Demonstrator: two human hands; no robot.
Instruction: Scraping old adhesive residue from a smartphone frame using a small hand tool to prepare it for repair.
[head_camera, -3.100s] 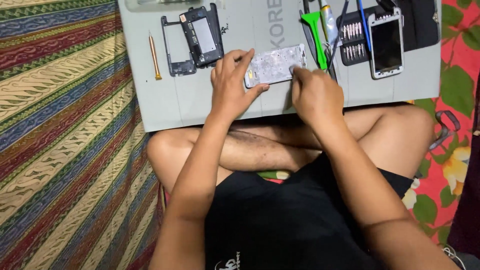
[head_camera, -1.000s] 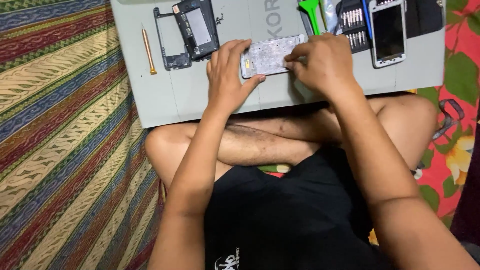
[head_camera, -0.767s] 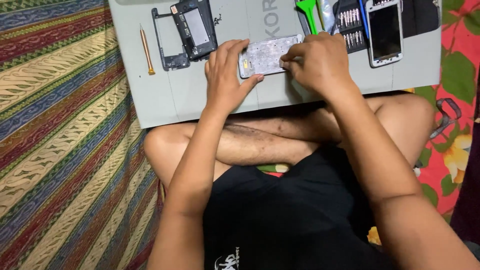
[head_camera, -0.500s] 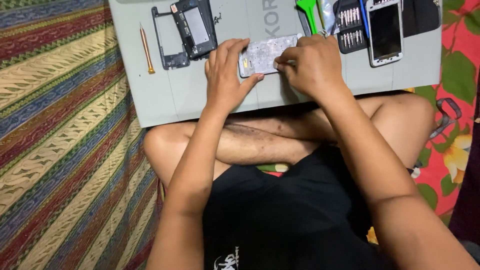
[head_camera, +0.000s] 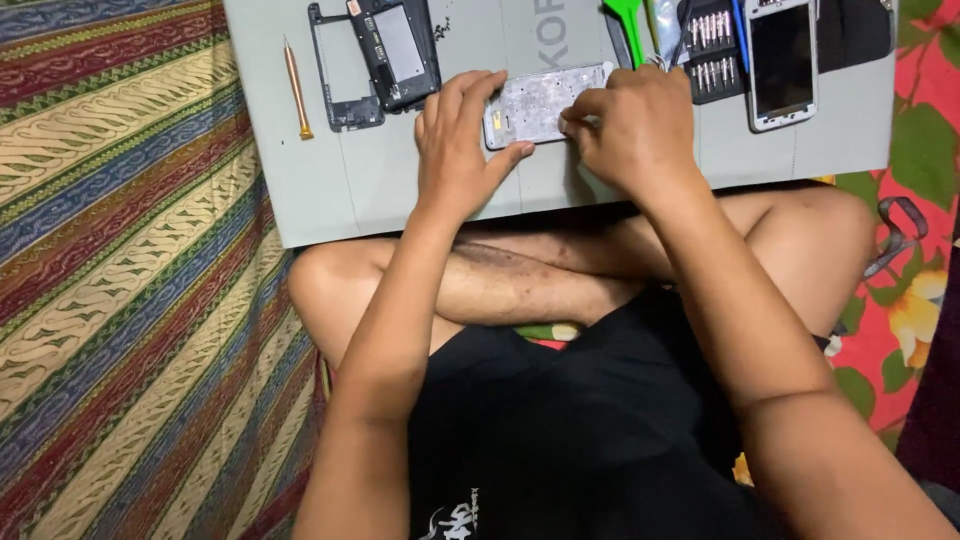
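Black shirt with small white print, bare forearms, bare crossed legs

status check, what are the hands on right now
Left hand steadying the opened phone body on the grey mat. Right hand pinching at its right edge. Nothing in the way.

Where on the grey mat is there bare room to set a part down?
Bare mat lies below the screwdriver and black frame, left of the left hand. A smaller patch sits under the white phone. The top right, around the bit case, is crowded.
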